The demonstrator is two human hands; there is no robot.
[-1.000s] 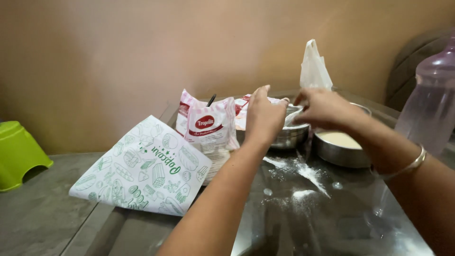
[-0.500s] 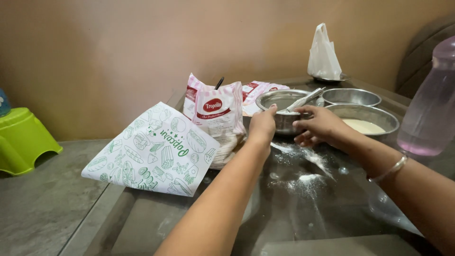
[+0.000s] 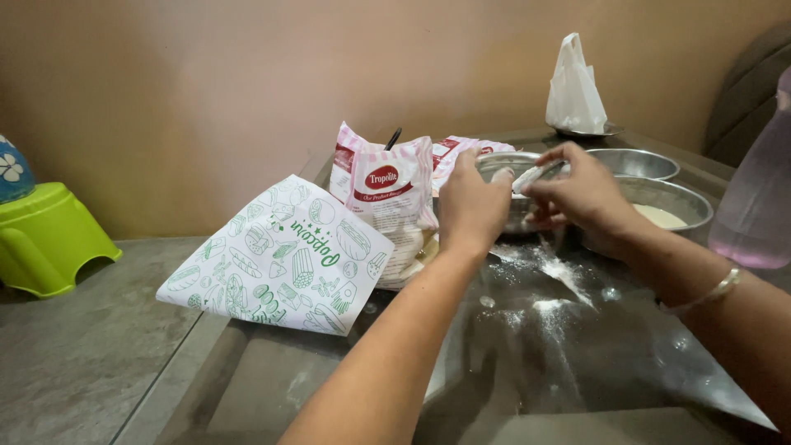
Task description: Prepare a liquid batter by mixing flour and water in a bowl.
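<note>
My left hand (image 3: pixel 474 202) and my right hand (image 3: pixel 577 198) meet over a steel bowl (image 3: pixel 504 158) at the middle of the dark counter. Between their fingertips they pinch a small elongated white flour-coated piece (image 3: pixel 529 176); whether it is food or a spoon I cannot tell. My hands hide most of the bowl. A wider steel bowl of white batter (image 3: pixel 669 208) stands just right of my right hand. White flour (image 3: pixel 560 270) is spilled on the counter below my hands.
A pink-and-white striped packet (image 3: pixel 383 189) and a white paper bag with green drawings (image 3: pixel 284 259) lie left of the bowl. Behind are another steel bowl (image 3: pixel 638 161) and a knotted white plastic bag (image 3: pixel 574 86). A pinkish bottle (image 3: pixel 754 206) stands at right, a green stool (image 3: pixel 45 239) at far left.
Both hands have risen from the counter beside the bowl to above its rim, and now pinch the white piece between them. The camera has shifted slightly.
</note>
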